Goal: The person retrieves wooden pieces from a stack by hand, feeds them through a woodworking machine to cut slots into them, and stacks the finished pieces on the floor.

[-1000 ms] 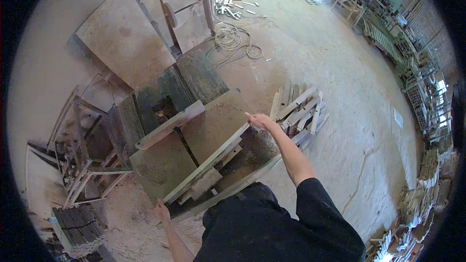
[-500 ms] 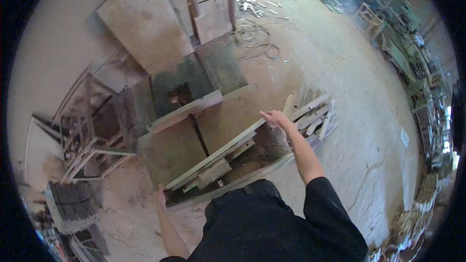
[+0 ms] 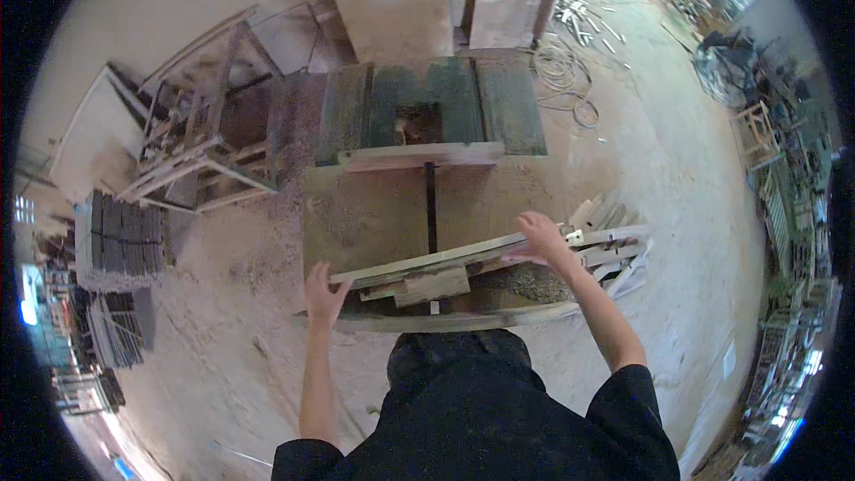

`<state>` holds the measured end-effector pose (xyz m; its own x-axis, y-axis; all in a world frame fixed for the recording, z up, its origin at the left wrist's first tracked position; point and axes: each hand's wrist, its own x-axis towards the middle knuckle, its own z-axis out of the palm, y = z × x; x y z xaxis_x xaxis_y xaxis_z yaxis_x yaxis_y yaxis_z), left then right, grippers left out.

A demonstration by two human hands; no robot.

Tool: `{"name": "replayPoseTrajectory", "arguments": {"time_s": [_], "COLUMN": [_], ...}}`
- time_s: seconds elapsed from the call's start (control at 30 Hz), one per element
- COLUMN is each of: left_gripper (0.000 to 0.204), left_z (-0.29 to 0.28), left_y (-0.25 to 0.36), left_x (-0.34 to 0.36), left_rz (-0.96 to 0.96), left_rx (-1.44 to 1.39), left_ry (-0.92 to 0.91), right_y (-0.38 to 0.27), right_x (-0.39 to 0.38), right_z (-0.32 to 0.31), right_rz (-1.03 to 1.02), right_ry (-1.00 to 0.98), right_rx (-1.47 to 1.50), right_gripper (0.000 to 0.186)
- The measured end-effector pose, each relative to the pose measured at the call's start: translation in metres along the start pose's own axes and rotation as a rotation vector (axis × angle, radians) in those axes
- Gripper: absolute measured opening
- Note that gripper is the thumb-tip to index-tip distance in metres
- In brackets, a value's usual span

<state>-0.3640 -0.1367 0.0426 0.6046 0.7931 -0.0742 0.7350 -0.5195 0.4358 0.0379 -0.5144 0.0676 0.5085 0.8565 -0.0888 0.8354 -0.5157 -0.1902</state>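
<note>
A long pale wooden strip (image 3: 427,264) slants across the near side of a brown worktable (image 3: 365,214). My left hand (image 3: 326,298) is at its left end, thumb and fingers on either side of that end. Near the other end, my right hand (image 3: 541,240) is bent over the strip, its fingertips partly hidden. Below the strip, nearer my body, lie a short wooden block (image 3: 436,285) and thinner pieces in a dark recess with sawdust. Beyond a dark slot (image 3: 431,205) in the table stands a wooden crosspiece (image 3: 423,157).
Behind the crosspiece is a dark green surface (image 3: 445,85) with a square opening. Loose sticks (image 3: 614,249) pile up at the table's right. On the left stand a wooden frame (image 3: 214,138) and stacked dark slats (image 3: 125,236). A coiled hose (image 3: 559,71) lies on the floor.
The view has swung left, so the table now sits squarely ahead. My hands remain near the two ends of the strip, which now slants less in the view.
</note>
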Motion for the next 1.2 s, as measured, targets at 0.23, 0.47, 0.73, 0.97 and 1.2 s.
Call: {"name": "replayPoseTrajectory", "arguments": {"time_s": [0.23,0.47,0.73,0.97,1.2], "left_gripper": [0.085,0.065,0.063,0.064,0.062], "left_z": [0.004,0.036,0.058,0.069,0.059], "left_y": [0.056,0.046,0.031,0.021,0.032], "left_x": [0.014,0.031,0.039,0.038,0.032], "left_rz": [0.518,0.705,0.871,0.902,0.809], "left_rx": [0.205,0.375,0.332,0.355,0.385], "left_ry": [-0.320,-0.355,-0.170,-0.135,-0.194], "right_y": [-0.048,-0.053,-0.059,-0.061,-0.042], "right_x": [-0.004,-0.002,0.003,-0.003,-0.008], "right_z": [0.025,0.034,0.032,0.046,0.066], "right_rz": [-0.099,-0.108,-0.049,-0.080,-0.102], "right_ry": [-0.042,0.055,0.043,0.152,0.348], "right_rx": [-0.067,-0.184,-0.184,-0.212,-0.062], "right_gripper": [0.076,0.066,0.065,0.072,0.069]}}
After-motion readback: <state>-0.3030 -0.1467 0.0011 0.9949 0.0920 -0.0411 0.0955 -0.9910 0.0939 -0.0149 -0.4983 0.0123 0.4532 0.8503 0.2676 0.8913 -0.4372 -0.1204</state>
